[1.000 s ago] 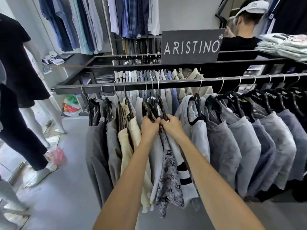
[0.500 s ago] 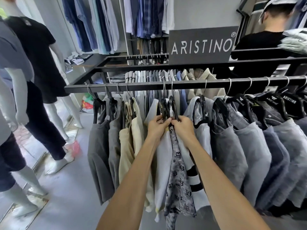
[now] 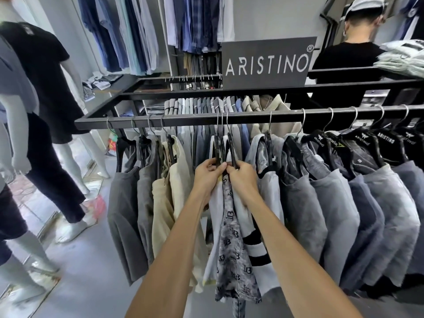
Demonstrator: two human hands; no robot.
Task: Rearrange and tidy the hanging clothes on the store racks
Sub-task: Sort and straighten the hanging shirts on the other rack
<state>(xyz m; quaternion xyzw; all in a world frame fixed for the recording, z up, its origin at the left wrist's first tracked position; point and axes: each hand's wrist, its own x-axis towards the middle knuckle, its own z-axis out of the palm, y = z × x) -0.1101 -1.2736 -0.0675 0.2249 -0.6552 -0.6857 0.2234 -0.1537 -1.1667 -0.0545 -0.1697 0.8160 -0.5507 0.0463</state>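
Grey shorts crowd the black rail, mannequins beside it.

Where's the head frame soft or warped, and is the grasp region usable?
Head view: both hands, left and right, and the patterned shirt are sharp; the rack rail bows from wide-angle distortion; the mannequins at the left edge smear; floor glare there.

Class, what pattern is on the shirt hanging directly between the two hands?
Head view: the patterned shirt is grey with a repeating dark letter-logo print.
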